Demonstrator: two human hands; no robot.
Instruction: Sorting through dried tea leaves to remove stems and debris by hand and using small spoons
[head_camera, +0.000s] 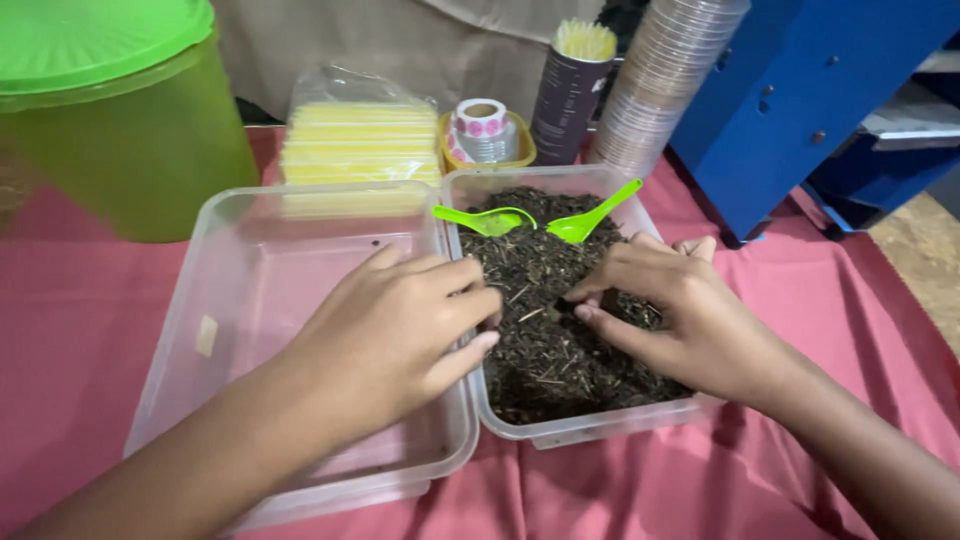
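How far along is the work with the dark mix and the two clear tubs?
Early. Done: right tub holds dark mix; two green spoons lie in it. In hand: left hand and right hand pinch the mix. Left: left tub holds only specks.

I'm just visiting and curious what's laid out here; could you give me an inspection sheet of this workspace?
Surface: red cloth-covered table.
Job's things: clear plastic tub of dark dried leaves; empty clear plastic tub; two green plastic spoons on the leaves.
Clutter: green lidded bucket, yellow packet stack, sticker roll, stacked clear cups.
Hands: left hand and right hand touch the leaves.
Cables: nothing seen.
Surroundings: blue metal frame.
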